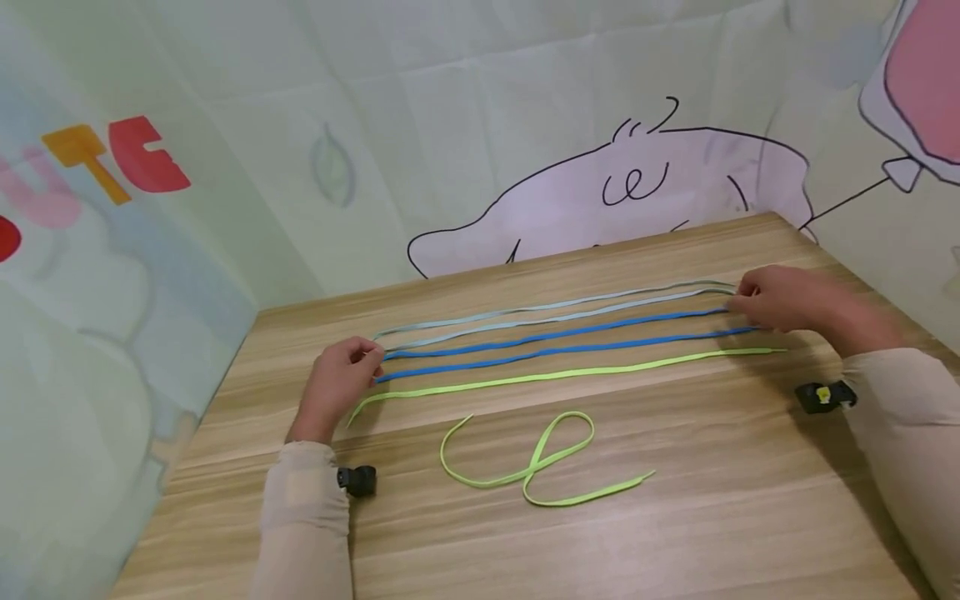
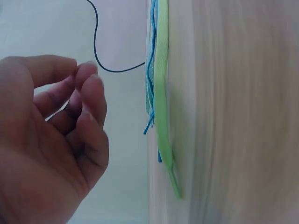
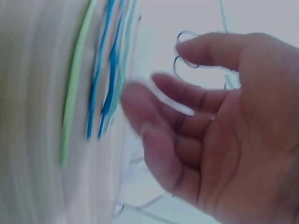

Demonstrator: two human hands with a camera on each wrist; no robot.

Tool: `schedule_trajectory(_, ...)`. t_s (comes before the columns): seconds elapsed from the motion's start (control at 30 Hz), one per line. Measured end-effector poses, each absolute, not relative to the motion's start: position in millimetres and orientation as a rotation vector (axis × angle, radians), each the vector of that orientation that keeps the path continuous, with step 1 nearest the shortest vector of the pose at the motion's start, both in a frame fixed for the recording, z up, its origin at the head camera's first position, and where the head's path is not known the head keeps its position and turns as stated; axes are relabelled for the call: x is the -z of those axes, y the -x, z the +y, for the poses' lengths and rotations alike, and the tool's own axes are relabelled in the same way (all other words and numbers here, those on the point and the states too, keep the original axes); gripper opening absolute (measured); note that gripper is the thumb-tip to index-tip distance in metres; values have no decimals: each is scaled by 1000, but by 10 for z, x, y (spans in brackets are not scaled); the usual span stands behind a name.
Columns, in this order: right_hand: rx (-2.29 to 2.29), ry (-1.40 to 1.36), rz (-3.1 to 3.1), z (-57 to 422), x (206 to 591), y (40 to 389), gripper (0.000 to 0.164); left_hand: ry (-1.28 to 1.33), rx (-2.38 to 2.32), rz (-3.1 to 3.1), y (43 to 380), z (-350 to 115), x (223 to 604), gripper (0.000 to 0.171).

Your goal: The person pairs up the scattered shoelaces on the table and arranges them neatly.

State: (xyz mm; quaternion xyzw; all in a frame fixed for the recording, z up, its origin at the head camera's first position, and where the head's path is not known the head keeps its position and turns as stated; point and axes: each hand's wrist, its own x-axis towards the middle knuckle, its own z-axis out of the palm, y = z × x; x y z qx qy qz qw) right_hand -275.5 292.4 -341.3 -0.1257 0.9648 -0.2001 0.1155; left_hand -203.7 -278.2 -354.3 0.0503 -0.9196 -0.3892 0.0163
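Several flat laces run in near-parallel rows across the table: a pale blue pair, a bright blue pair and one yellow-green lace. At their left ends my left hand hovers with loosely bent fingers. Its thumb tip is close to the fingertips, and no lace shows between them in the left wrist view. My right hand is at the right ends. In the right wrist view its thumb is apart from the bent fingers, which are beside the blue laces and hold nothing.
Nearer the body, a second yellow-green lace lies in a loose loop on the wooden table. A printed cloth hangs behind the table's far edge. Small black cameras are worn at both wrists.
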Motion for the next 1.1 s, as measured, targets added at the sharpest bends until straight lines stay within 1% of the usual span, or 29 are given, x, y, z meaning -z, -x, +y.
schedule_trajectory(0.17,750,446,2764,2659,3371,2688,30,42,1255,-2910,2009,-2649,3605,32)
schedule_trajectory(0.43,695,647,2803,2161,3340,2509,22,290,1222,-2932,1856,-2369,3634,24)
schedule_trajectory(0.6,640,752,2830,2006,3390,2327,16,461,1256,-2945,1766,-2145,3628,17)
schedule_trajectory(0.77,793,819,2653,1824,3433,2215,15,643,1187,-3033,1705,-1974,3633,11)
schedule_trajectory(0.87,850,879,2569,1704,3455,2151,15,740,1132,-3100,1677,-1874,3634,9)
schedule_trajectory(1.03,843,1050,2515,1525,3520,2065,11,885,1027,-3178,1616,-1729,3622,6)
schedule_trajectory(1.1,851,1099,2483,1472,3554,2032,10,928,996,-3203,1583,-1667,3627,8)
